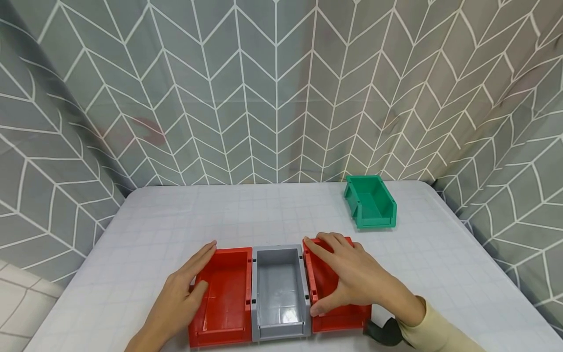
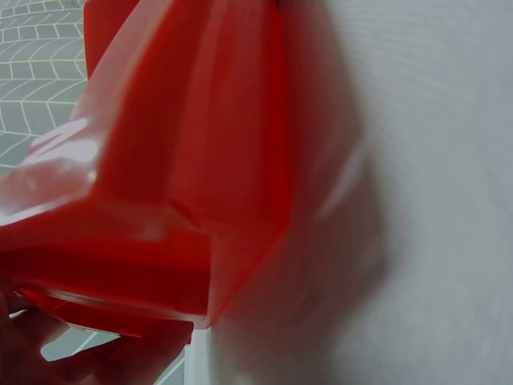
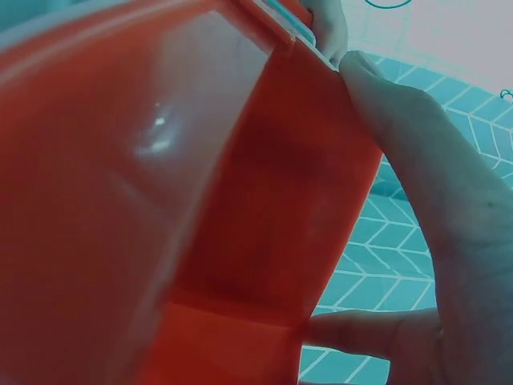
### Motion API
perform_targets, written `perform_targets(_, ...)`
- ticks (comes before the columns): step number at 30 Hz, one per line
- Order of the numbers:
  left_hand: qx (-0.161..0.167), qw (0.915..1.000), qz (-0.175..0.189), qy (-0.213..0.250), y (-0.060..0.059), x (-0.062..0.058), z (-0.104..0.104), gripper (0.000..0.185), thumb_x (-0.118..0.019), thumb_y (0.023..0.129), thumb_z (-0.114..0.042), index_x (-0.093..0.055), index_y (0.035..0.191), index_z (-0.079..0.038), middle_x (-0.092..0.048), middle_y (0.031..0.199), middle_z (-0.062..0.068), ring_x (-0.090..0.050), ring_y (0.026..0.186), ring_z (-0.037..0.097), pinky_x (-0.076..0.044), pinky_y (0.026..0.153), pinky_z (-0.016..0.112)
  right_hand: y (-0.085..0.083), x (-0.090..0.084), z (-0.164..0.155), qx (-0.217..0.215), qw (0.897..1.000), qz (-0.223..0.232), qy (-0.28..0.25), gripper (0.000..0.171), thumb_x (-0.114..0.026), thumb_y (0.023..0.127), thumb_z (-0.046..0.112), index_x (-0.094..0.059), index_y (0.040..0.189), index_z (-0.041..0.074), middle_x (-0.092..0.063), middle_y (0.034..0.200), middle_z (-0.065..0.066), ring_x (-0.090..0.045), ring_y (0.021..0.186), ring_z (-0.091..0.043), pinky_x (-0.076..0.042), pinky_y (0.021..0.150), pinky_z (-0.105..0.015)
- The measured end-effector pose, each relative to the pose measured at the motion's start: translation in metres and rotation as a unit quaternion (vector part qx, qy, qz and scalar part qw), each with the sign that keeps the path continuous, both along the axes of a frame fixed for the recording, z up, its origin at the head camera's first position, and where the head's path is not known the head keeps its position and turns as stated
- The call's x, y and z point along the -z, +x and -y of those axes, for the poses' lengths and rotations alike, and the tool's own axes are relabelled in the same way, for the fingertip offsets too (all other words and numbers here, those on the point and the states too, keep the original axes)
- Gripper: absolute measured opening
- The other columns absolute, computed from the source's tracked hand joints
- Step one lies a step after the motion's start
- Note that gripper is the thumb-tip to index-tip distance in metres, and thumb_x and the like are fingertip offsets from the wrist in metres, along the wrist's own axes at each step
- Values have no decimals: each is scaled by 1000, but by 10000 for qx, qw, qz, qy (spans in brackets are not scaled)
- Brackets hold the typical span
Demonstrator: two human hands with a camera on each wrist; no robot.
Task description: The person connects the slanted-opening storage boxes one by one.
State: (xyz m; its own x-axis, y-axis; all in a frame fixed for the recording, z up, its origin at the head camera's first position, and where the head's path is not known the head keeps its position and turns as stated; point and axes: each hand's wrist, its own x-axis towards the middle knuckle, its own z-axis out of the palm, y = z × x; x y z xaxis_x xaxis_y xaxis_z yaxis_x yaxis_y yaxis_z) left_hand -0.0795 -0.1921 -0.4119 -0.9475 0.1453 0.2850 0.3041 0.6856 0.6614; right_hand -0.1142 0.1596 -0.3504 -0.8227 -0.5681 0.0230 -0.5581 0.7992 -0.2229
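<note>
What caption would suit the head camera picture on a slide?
Two hands, left hand and right hand, flank a row of red bin, grey bin, red bin; a green bin stands apart.

White table [image 1: 154, 220]: two red bins [image 1: 224, 298], grey bin [image 1: 278, 288], green bin [image 1: 371, 203].

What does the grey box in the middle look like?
The grey box is an open, empty bin of shiny plastic with a lower front lip. It stands upright on the white table, squeezed between the two red bins, touching both. Neither hand clearly touches it.
</note>
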Motion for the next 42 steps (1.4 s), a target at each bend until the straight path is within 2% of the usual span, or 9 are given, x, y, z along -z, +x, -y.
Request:
perform_targets(15,-16,9998,167,109,0,-1,-1,77,-63,82,2,-34,144,-33,-34,145,-9,-43,125,22,-53,74,37,1,22,-2,-123,9995,-297,-39,116,-53,50,89,-24,148,34,-36,138,2,-28,125,-15,-43,83,-60)
perform_targets(34,-45,9991,254,327,2,1,-1,77,-62,82,3,-35,143,-34,-35,144,-10,-47,121,24,-55,68,35,-1,20,0,-108,9999,-101,-33,116,-53,49,89,-21,148,38,-35,140,1,-27,125,-17,-42,84,-62)
perform_targets(42,-73,9997,132,178,-2,-2,1,76,-62,81,3,-36,144,-31,-35,145,-9,-47,121,24,-55,67,36,-5,22,-2,-140,9994,2,-305,114,-57,51,86,-17,148,40,-26,145,8,-19,130,-13,-33,95,-58)
